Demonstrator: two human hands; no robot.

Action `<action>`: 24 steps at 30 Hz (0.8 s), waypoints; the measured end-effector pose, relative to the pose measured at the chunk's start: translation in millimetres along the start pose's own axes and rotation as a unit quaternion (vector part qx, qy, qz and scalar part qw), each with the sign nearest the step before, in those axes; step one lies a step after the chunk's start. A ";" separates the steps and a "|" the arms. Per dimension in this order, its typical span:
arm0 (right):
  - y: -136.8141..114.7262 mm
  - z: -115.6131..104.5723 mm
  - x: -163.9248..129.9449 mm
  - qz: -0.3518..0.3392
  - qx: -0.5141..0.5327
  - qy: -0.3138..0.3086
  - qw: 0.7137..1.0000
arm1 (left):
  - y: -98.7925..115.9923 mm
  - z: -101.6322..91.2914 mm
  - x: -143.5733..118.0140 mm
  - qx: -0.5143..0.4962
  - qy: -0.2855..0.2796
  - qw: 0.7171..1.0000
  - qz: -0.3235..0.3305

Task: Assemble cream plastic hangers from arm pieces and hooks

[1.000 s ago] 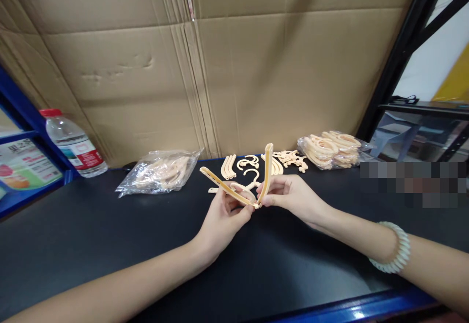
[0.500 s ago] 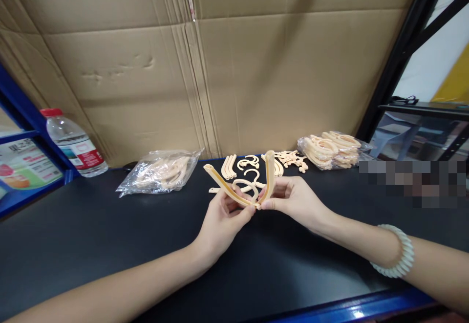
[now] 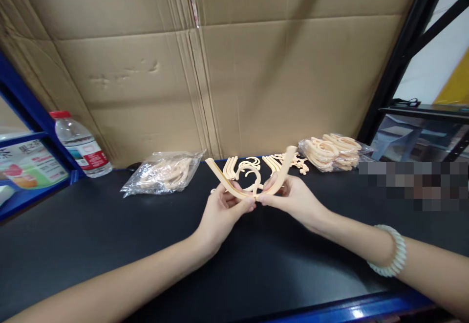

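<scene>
head view: hanger [image 3: 252, 181] between hands (both gripping).

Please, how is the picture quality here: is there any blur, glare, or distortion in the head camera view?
Head view: mostly sharp and evenly lit; the left hand and right hand holding the peach plastic piece are in focus. A pixelated block hides part of the right side. Glare shows on the blue table edge. Wide-angle bending skews the cardboard wall.

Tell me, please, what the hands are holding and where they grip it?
Both hands, left and right, pinch a peach plastic hanger near the middle joint where its two arms meet.
</scene>
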State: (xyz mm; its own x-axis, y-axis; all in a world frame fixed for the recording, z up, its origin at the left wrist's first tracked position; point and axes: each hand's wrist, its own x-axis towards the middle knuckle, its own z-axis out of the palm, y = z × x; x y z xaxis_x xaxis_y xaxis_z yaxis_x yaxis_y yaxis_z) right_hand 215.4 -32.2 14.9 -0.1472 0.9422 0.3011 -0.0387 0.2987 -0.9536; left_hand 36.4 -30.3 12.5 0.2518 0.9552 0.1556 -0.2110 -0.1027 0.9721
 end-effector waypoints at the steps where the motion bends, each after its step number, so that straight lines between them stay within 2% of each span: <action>1: -1.1 -7.3 4.4 -0.001 0.008 -0.023 1.000 | 2.7 -3.2 3.2 -0.002 0.005 1.000 -0.005; 3: -5.2 -27.1 14.6 -0.002 0.007 -0.075 0.997 | 8.8 -11.2 11.0 -0.013 0.025 1.000 -0.013; 5: -11.0 -49.6 24.6 -0.004 -0.057 -0.113 0.992 | 15.5 -20.7 20.2 -0.026 0.040 0.999 -0.026; 8: -18.4 -76.7 34.7 -0.044 -0.192 -0.109 0.974 | 26.1 -37.3 35.2 -0.014 0.018 0.998 -0.060; 11: -21.0 -89.4 38.2 -0.078 -0.299 -0.120 0.943 | 36.7 -58.0 49.2 0.023 0.011 0.998 -0.059; 14: -19.9 -92.5 38.9 -0.074 -0.350 -0.161 0.920 | 45.8 -79.2 59.3 0.145 -0.060 0.987 -0.026; 15: -19.1 -92.8 39.2 -0.074 -0.365 -0.177 0.911 | 47.9 -84.8 61.3 0.216 -0.086 0.972 0.004; 18: -15.4 -93.6 41.0 -0.097 -0.408 -0.212 0.883 | 49.7 -93.9 63.4 0.400 -0.155 0.899 0.086; 24: -7.4 -97.0 45.4 -0.123 -0.448 -0.263 0.846 | 39.2 -90.5 62.2 0.513 -0.218 0.807 0.197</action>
State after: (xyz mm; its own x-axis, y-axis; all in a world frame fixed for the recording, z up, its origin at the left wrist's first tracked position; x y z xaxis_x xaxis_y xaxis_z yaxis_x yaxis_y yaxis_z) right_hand 304.9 23.0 36.4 -0.6723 0.7072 0.2190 0.5976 0.6930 -0.4033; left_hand -41.7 50.2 44.4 0.7110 0.6274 0.3177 0.4808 -0.7634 0.4314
